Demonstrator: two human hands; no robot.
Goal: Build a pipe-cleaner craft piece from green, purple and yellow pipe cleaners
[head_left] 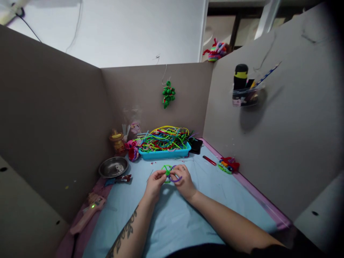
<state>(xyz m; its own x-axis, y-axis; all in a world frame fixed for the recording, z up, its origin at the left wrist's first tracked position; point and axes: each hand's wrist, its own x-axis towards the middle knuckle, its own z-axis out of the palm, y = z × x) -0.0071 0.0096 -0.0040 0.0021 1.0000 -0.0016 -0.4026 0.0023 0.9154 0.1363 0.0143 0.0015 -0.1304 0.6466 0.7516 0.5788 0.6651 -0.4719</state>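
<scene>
Over the middle of the light blue table cover (182,204), both hands meet at a small piece made of bent pipe cleaners (168,172), green with loops. My left hand (156,181) pinches its left side between thumb and fingers. On the other side, my right hand (184,181) is closed at the piece and at a purple pipe cleaner (176,179) that curves below the fingers. Parts of the green loops stick out above and below the fingertips. Exactly where the purple strand joins the green is hidden by the fingers.
Behind the hands stands a blue tray (164,154) heaped with colourful pipe cleaners. At left are a metal bowl (113,167) with white bits and a pink glue gun (88,213), its green light on. A red pen-like tool (209,160) and a colourful pipe-cleaner figure (228,165) lie right.
</scene>
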